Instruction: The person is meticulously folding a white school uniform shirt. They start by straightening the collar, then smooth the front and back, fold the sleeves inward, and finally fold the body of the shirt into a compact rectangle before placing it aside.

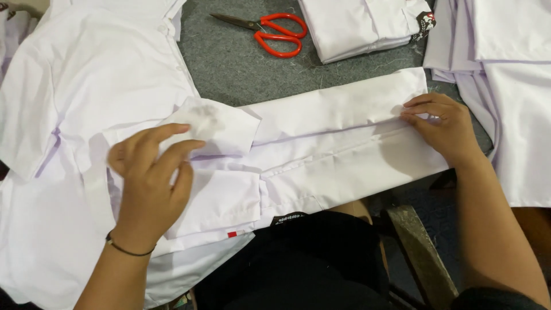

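Observation:
A white shirt (pixel 338 143) lies folded lengthwise across the grey table in front of me. My left hand (pixel 150 181) rests flat on its sleeve end at the left, fingers spread and slightly curled, a thin black band on the wrist. My right hand (pixel 442 126) presses its fingertips on the folded edge at the shirt's right end. Neither hand grips the cloth. A small red tag (pixel 232 234) shows at the shirt's near edge.
Red-handled scissors (pixel 275 33) lie on the grey table surface (pixel 229 63) at the back. A folded white shirt stack (pixel 361 26) sits behind, more white garments (pixel 511 86) at the right, and a loose pile (pixel 69 86) at the left.

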